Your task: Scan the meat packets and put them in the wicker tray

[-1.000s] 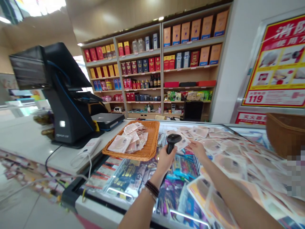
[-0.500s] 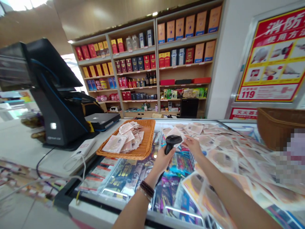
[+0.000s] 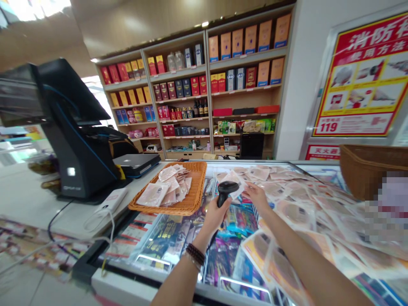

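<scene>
My left hand (image 3: 216, 213) is closed around the handle of a black barcode scanner (image 3: 228, 187), held upright over the glass-topped freezer. A beaded bracelet circles that wrist. My right hand (image 3: 256, 196) pinches the edge of a clear flat packet (image 3: 237, 189), partly hidden behind the scanner's head. An orange wicker basket (image 3: 198, 193) to the left holds several similar packets (image 3: 168, 185). Many more flat packets (image 3: 296, 212) lie spread over the glass on the right.
A black checkout terminal (image 3: 76, 140) and a flat grey device (image 3: 135, 163) stand on the left counter (image 3: 19, 182), with a white corded box (image 3: 113, 199). A brown basket (image 3: 360, 170) sits at the right. Colourful packages (image 3: 236, 219) show inside the freezer. Stocked shelves (image 3: 207, 97) line the back.
The view has shifted slightly. The scanner's head now sits a little further left and lower, with more of the packet showing beside it. Both hands keep their hold.
</scene>
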Demonstrator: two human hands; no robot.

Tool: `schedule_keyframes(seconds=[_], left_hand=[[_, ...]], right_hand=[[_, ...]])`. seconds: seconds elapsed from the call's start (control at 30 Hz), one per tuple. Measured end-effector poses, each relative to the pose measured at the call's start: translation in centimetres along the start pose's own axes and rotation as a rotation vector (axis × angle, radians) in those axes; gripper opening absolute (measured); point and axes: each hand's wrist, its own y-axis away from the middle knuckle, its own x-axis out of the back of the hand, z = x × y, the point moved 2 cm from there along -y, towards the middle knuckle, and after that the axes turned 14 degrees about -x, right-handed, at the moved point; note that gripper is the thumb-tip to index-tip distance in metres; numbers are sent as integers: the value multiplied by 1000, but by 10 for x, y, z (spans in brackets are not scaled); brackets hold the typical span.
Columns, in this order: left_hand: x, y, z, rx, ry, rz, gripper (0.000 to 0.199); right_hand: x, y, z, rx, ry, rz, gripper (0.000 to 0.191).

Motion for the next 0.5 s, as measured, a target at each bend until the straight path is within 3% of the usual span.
schedule_keyframes(seconds=[0.3, 0.5], left_hand=[[1, -1, 10, -4, 15, 22, 66], [19, -9, 41, -85, 69, 94, 66]], right_hand=[[4, -8, 11, -131, 6, 175, 15], [-5, -17, 3, -175, -13, 261, 16]])
